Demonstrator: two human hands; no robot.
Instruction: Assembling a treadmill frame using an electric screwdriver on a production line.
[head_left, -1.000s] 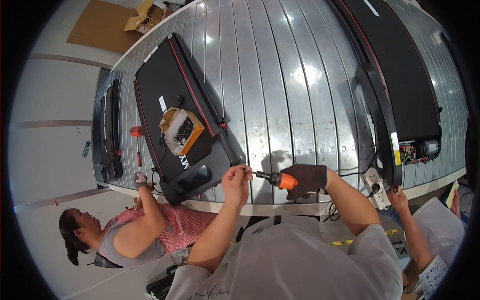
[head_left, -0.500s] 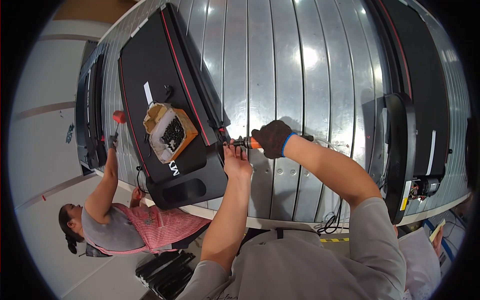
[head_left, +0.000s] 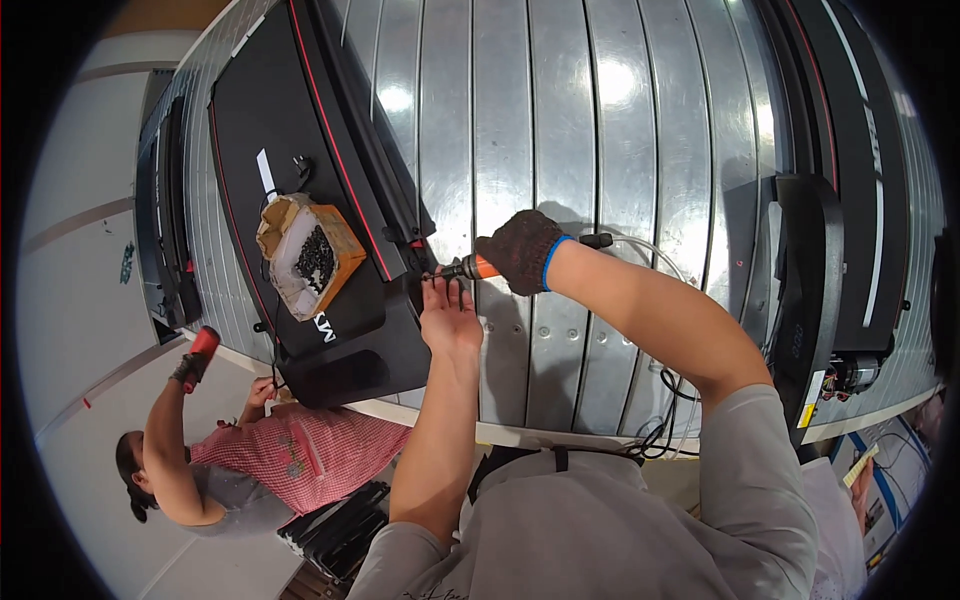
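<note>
- We stand at a ribbed metal tabletop [head_left: 590,150]; a flat black treadmill [head_left: 300,150] lies on it, our landmark.
- On the treadmill's deck sits an open cardboard box [head_left: 310,255] of small dark screws.
- At the treadmill's right edge, our gloved right hand [head_left: 520,250] is closed round an orange-handled power screwdriver [head_left: 470,268], its tip at the frame.
- Just below the tip, our bare left hand [head_left: 450,318] is open, fingers steadying it.
- We judge it best to keep the tool square and press gently.
</note>
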